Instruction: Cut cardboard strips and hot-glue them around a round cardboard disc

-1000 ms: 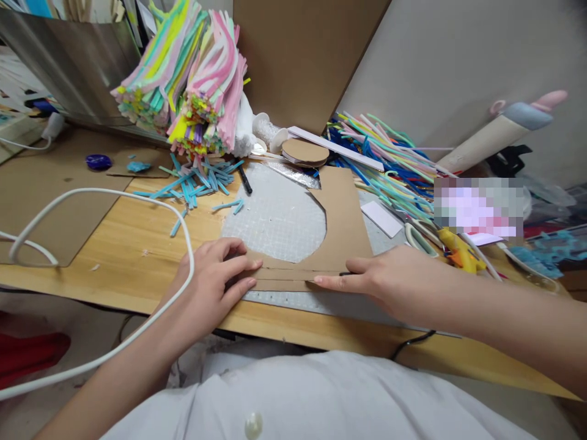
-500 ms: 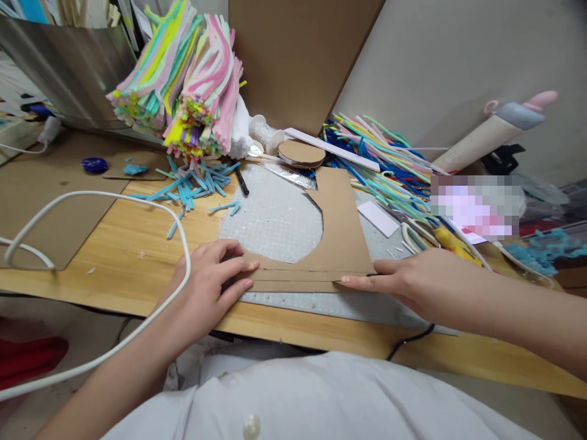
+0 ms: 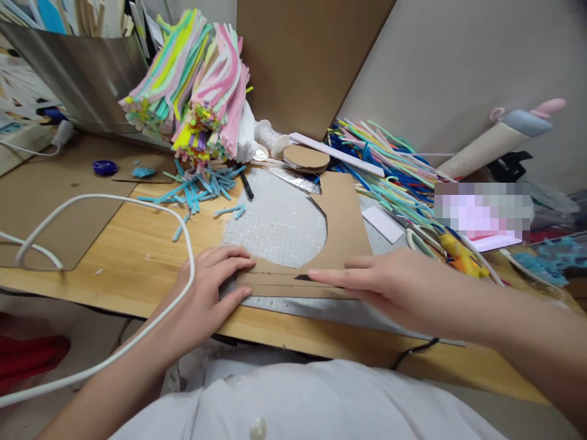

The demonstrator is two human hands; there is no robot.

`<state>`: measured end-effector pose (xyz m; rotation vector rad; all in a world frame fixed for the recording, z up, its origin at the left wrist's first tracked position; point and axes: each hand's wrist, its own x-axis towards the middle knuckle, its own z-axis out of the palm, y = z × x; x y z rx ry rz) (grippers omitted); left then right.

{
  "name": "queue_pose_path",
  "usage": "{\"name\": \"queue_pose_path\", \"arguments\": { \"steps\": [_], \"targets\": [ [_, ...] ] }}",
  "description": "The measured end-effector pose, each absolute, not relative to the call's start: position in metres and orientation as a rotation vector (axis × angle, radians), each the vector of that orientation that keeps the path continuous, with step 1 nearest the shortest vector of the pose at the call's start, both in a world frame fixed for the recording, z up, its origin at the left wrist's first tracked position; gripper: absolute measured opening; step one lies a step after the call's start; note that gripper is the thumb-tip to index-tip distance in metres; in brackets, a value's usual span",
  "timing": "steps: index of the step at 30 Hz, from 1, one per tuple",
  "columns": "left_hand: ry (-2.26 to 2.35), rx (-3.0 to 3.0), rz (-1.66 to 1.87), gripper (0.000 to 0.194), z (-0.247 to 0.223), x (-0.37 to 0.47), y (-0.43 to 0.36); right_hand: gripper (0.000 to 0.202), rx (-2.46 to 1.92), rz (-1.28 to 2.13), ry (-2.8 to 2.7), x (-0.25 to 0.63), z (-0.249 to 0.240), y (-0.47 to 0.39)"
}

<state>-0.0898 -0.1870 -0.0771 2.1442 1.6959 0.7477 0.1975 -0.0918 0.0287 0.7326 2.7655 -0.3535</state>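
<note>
A piece of brown cardboard (image 3: 346, 220) with a large curved cut-out lies on a grey cutting mat (image 3: 275, 226). Long straight lines run across its near strip. On the strip's left end rest the fingertips of my left hand (image 3: 213, 284), spread apart and holding nothing. My right hand (image 3: 380, 281) is closed around a craft knife (image 3: 301, 277). Its dark blade points left past my outstretched index finger and lies low over the strip, near a line. The rest of the knife is mostly hidden by my hand; whether the blade touches the cardboard I cannot tell.
A white cable (image 3: 190, 263) loops over my left forearm. Behind the mat stand bundles of pastel pipe cleaners (image 3: 183, 91), with short blue pieces (image 3: 197, 189) scattered nearby. Scissors (image 3: 419, 239) and a yellow-handled tool (image 3: 461, 255) lie right. A black pen (image 3: 246, 183) lies at the mat's edge.
My right hand has moved left along the cardboard strip, and the dark blade now shows ahead of its index finger. My left hand stays on the strip's left end. The view has shifted slightly.
</note>
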Motion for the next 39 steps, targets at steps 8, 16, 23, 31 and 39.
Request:
{"name": "queue_pose_path", "arguments": {
  "steps": [8, 16, 23, 31, 39],
  "targets": [
    [1.62, 2.145, 0.791, 0.031, -0.079, -0.095, -0.188, 0.062, 0.553, -0.376, 2.848, 0.133, -0.012, -0.1],
    [1.618, 2.143, 0.795, 0.03, -0.078, -0.094, -0.187, 0.058, 0.541, -0.416, 2.863, 0.129, -0.02, -0.1],
    [1.615, 2.157, 0.822, 0.029, -0.078, -0.095, -0.189, 0.061, 0.548, -0.3, 2.854, 0.126, -0.018, -0.106],
    [1.64, 2.143, 0.819, 0.023, -0.08, -0.092, -0.187, 0.058, 0.487, -0.128, 2.825, 0.114, 0.0, -0.106],
    [1.661, 2.14, 0.755, 0.024, -0.078, -0.091, -0.188, 0.065, 0.506, -0.123, 2.77, 0.121, 0.006, -0.102]
  ]
}}
